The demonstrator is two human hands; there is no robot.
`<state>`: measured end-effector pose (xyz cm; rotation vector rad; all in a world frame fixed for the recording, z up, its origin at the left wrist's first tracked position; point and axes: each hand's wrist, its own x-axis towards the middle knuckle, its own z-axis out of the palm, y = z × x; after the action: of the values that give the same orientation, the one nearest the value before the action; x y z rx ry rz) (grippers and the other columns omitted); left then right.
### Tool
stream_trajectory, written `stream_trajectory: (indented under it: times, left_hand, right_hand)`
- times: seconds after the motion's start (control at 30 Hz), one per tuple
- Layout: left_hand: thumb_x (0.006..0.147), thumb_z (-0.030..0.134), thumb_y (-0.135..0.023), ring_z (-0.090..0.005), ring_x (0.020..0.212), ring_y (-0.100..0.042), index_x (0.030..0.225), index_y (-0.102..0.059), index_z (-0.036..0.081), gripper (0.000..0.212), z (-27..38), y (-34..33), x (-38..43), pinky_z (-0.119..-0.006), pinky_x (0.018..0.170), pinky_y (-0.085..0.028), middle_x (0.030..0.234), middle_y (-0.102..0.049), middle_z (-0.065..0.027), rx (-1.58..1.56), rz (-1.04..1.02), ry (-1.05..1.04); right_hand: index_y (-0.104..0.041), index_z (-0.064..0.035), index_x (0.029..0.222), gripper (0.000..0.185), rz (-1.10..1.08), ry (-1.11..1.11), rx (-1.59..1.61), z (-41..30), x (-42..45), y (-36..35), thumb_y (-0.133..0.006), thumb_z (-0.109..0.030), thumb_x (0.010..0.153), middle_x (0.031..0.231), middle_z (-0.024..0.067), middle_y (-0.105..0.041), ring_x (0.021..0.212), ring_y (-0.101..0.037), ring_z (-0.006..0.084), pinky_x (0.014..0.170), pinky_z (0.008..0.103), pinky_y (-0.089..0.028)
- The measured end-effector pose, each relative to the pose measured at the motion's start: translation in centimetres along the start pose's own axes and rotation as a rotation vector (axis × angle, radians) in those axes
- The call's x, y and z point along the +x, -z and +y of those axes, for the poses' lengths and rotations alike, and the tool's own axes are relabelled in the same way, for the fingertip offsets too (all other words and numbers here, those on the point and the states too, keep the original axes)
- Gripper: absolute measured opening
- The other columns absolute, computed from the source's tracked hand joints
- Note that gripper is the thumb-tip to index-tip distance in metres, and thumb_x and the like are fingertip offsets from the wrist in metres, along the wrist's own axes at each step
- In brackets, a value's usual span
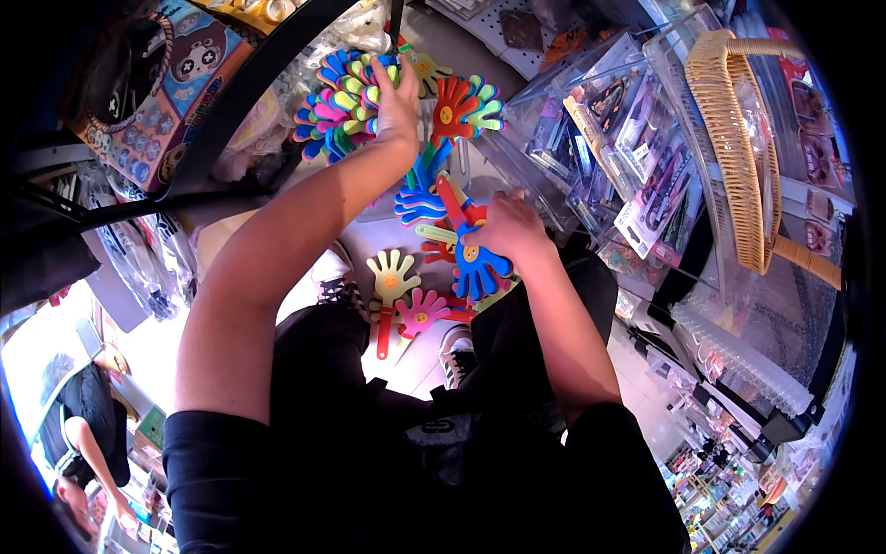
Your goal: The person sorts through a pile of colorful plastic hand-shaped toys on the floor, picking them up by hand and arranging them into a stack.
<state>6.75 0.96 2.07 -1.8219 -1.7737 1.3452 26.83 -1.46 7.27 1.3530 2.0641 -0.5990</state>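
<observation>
My right hand (513, 223) grips a small bundle of plastic hand clappers; a blue clapper (477, 260) with a smiling face lies uppermost, with a red handle (451, 197) beside it. Further forward, my left hand (396, 93) rests against a dense bunch of multicoloured hand clappers (339, 104). Its fingers are partly spread, and whether they grip any is unclear. Just right of it stand a red clapper (453, 111) and a green one (488, 104). On the floor between my shoes lie a pale yellow clapper (392, 277) and a pink clapper (422, 311).
Clear bins of packaged pens (623, 152) stand at the right, below a wicker basket (734, 152). A printed box (201, 62) sits behind a black frame bar (242, 90) at the left. Plastic-wrapped goods (149, 242) hang below. Another person (83, 422) is at lower left.
</observation>
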Motion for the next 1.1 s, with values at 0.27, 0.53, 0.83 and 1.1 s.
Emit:
stream_trajectory:
  times: [0.27,0.53,0.83,1.1]
  left_hand:
    - [0.095,0.032,-0.054,-0.0393,0.136,-0.026,0.149,-0.047,0.017,0.057,2.1,-0.7,1.4,-0.059,0.083,-0.04,0.157,-0.027,-0.0111,-0.019,-0.006,0.117]
    - [0.095,0.024,-0.053,-0.0346,0.129,-0.03,0.153,-0.042,0.017,0.059,3.5,-1.7,1.3,-0.056,0.081,-0.042,0.162,-0.023,-0.0086,0.082,0.025,0.26]
    - [0.097,0.027,-0.052,-0.0322,0.137,-0.033,0.147,-0.048,0.011,0.052,-1.4,-1.0,-0.2,-0.04,0.094,-0.036,0.15,-0.043,-0.0151,-0.236,0.073,-0.031]
    - [0.095,0.032,-0.054,-0.0415,0.142,-0.024,0.139,-0.058,0.015,0.047,-1.2,-1.6,-0.4,-0.061,0.096,-0.034,0.15,-0.033,-0.0088,-0.414,0.085,0.053]
  right_hand:
    - [-0.074,0.0034,0.101,0.067,-0.186,0.044,0.059,-1.1,4.6,2.6,-0.081,-0.052,0.064,0.111,0.0256,-0.07,0.102,-0.07,0.0365,0.09,0.041,-0.056]
    - [-0.072,0.0023,0.086,0.047,-0.238,0.081,0.198,-4.1,8.4,3.0,-0.08,-0.04,0.067,0.079,0.0144,-0.071,0.063,-0.067,0.0219,0.058,0.0358,-0.052]
    - [-0.071,0.0,0.08,0.031,-0.157,0.118,0.218,-6.1,10.2,6.4,-0.075,-0.03,0.071,0.074,0.0111,-0.069,0.061,-0.066,0.0226,0.056,0.0366,-0.053]
    - [-0.072,0.0048,0.081,0.038,-0.245,0.323,-0.11,-6.3,6.5,11.1,-0.073,-0.032,0.069,0.065,0.0131,-0.067,0.058,-0.062,0.0204,0.057,0.0374,-0.048]
